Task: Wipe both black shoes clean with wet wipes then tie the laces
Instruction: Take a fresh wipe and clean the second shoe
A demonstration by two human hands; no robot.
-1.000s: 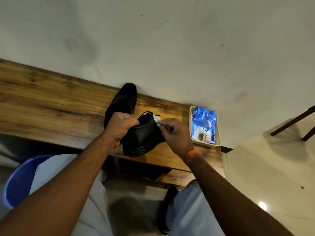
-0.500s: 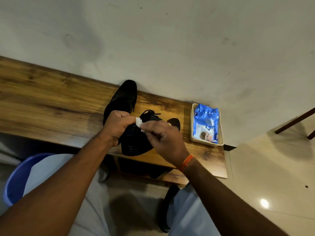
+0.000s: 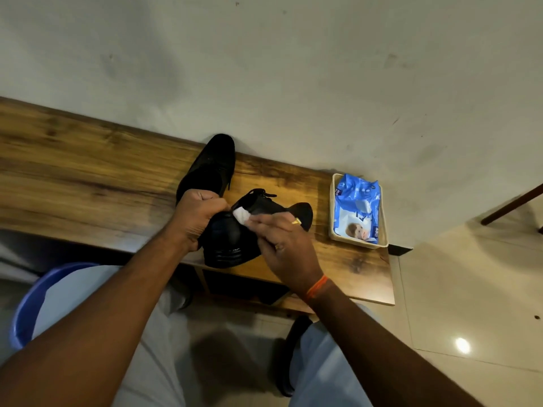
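Note:
My left hand (image 3: 195,218) grips the heel end of a black shoe (image 3: 232,239) held above the front edge of the wooden table (image 3: 88,183). Its sole faces me and its loose laces show at the top. My right hand (image 3: 282,242) pinches a folded white wet wipe (image 3: 241,215) and presses it against the shoe's side near the collar. The other black shoe (image 3: 213,167) lies on the table behind my left hand, toe toward the wall.
A cream tray (image 3: 335,230) with a blue wet-wipe pack (image 3: 357,210) sits at the table's right end by the wall. A blue bucket (image 3: 26,312) stands low on the left beside my knee. A dark chair leg (image 3: 511,207) shows far right.
My right hand slid the wipe leftward along the shoe, from the toe side to the collar near my left hand. The shoe's toe now shows beyond my right hand.

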